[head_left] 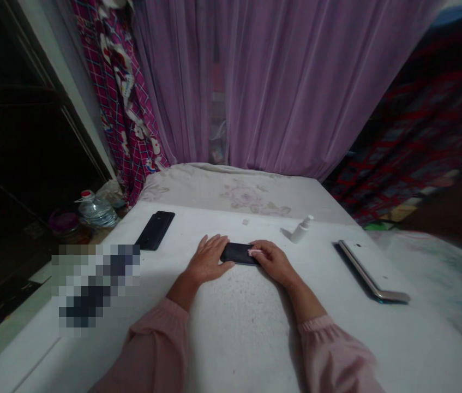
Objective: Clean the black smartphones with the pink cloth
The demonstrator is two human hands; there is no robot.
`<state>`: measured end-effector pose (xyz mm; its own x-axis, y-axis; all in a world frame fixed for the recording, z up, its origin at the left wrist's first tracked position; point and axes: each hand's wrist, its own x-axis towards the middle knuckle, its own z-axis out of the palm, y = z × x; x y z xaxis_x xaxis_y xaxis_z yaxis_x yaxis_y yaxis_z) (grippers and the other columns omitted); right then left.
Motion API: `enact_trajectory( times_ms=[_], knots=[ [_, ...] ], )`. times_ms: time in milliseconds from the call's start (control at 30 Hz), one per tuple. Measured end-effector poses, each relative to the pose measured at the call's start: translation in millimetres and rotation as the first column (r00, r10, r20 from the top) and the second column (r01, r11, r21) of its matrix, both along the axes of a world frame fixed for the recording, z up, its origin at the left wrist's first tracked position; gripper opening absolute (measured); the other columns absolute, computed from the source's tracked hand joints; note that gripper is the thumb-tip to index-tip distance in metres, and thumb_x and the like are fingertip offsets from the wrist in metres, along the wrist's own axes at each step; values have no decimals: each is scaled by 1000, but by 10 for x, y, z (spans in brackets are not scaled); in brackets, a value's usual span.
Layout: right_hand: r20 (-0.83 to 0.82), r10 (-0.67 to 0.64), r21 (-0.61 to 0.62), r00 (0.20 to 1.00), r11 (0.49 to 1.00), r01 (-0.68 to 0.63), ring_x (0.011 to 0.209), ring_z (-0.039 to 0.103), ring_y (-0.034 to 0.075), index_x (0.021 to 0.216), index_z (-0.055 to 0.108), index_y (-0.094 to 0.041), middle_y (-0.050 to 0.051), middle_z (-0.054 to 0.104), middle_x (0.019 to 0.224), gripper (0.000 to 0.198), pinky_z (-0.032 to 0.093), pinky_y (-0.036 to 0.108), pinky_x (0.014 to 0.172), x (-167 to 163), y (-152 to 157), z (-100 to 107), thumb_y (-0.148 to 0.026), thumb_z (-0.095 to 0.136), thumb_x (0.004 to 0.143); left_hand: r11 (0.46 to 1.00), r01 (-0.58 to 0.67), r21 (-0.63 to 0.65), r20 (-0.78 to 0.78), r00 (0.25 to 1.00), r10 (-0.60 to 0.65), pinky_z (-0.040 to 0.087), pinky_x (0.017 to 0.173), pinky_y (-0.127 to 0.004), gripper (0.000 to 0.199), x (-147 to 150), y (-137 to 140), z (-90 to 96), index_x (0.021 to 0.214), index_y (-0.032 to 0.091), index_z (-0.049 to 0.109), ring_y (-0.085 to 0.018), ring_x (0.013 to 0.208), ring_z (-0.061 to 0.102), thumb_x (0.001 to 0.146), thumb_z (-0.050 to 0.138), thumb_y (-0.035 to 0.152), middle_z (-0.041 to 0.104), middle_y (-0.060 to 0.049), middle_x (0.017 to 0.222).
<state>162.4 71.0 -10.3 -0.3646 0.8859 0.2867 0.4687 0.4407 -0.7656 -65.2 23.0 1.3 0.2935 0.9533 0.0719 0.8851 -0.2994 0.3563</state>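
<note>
A dark smartphone (pixel 239 252) lies flat and crosswise on the white table, its upper face dark. My left hand (pixel 209 259) grips its left end, with the thumb along the near edge and the fingers stretched past the far edge. At the other end, my right hand (pixel 274 261) has its fingers closed on a small pink cloth (pixel 256 252), pressed to the phone's surface. Part of the cloth is hidden under those fingers. Beyond the right hand stands a white spray bottle (pixel 301 229). A tiny pale square (pixel 245 222) lies behind the phone.
Dark phones (pixel 156 230) lie at the left, beside a pixelated patch (pixel 100 284). At the right, a white phone (pixel 372 267) rests on another device. Past the left edge stand a water bottle (pixel 97 210) and a purple-lidded jar (pixel 67 224). Purple curtains (pixel 283 82) hang behind the table (pixel 239 327).
</note>
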Motion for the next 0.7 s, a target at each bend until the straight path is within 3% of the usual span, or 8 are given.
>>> enact_trajectory(
  times_ms=[167, 367, 533, 700],
  knots=[
    [71, -126, -24, 989, 991, 128, 82, 64, 21, 84, 69, -24, 4, 72, 86, 24, 48, 33, 75, -56, 48, 14, -42, 53, 82, 1000, -5, -4, -5, 1000, 5, 10, 118, -48, 61, 8, -8, 15, 141, 21, 37, -25, 142, 27, 88, 51, 47, 40, -9, 150],
    [103, -144, 6, 984, 990, 144, 82, 64, 22, 84, 69, -24, 4, 73, 86, 25, 47, 33, 75, -86, 28, 39, -42, 51, 83, 1000, -11, -16, -2, 1000, 11, 10, 118, -48, 61, 14, -19, 40, 141, 20, 38, -25, 142, 27, 88, 52, 46, 40, -10, 149],
    [51, -53, 13, 997, 999, 52, 88, 63, 22, 86, 68, -23, 6, 72, 92, 24, 47, 36, 83, -24, 0, 21, -41, 52, 83, 999, -6, -34, -5, 1000, 6, 10, 118, -48, 62, 9, -20, 55, 141, 18, 37, -25, 142, 26, 87, 54, 45, 39, -10, 150],
    [-27, 155, -121, 988, 980, -157, 106, 60, 23, 74, 67, -21, 9, 67, 115, 24, 44, 38, 95, 121, -27, 102, -44, 60, 79, 1000, -4, -25, -3, 1000, 4, 10, 118, -48, 63, 7, -18, 47, 141, 19, 38, -25, 142, 27, 87, 54, 46, 39, -9, 150]
  ],
)
